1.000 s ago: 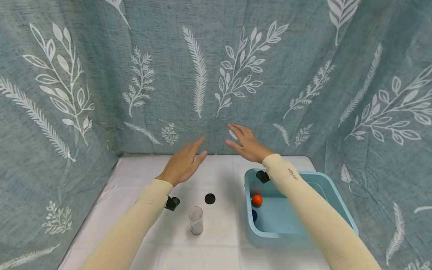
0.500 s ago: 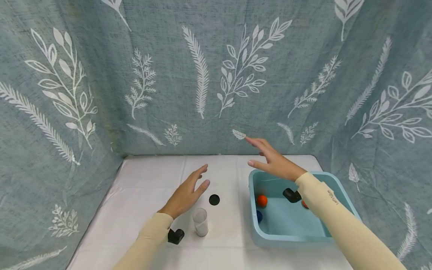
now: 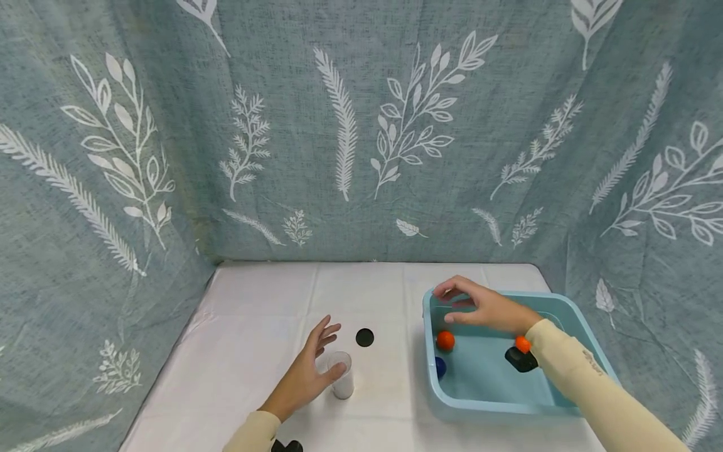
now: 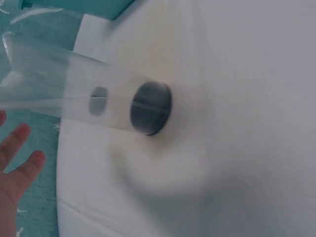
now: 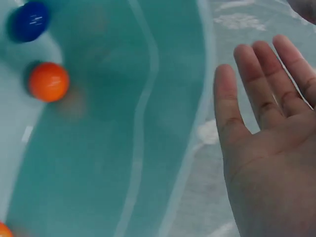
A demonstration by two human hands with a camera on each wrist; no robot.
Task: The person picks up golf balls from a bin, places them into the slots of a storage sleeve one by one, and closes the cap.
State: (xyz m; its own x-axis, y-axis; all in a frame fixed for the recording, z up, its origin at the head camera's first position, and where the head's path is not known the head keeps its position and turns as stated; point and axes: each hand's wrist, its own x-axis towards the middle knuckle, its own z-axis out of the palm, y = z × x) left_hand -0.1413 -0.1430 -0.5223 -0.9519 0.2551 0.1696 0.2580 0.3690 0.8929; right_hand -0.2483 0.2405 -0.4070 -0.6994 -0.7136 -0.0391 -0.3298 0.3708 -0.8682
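A clear cylinder (image 3: 343,386) stands upright on the white tabletop; the left wrist view shows its dark round base (image 4: 150,108). My left hand (image 3: 305,373) is just left of it, fingers spread and slightly bent, and no grip on it shows. Over the back left part of a light blue bin (image 3: 497,407) hovers my right hand (image 3: 488,309), its fingers loosely bent with nothing between them. Inside the bin lie an orange ball (image 3: 445,341), a dark blue ball (image 3: 440,368) near the left wall, and another orange ball (image 3: 522,344), partly hidden by the black wrist camera.
A flat black disc (image 3: 364,337) lies on the white cloth (image 3: 271,301) behind the cylinder and left of the bin. Grey-green curtains (image 3: 361,125) with white leaf prints hang behind the table and at both sides.
Both hands have come down and nearer. My left hand has lowered to the cylinder's side, while my right hand has moved right and dropped over the bin. The balls look unmoved.
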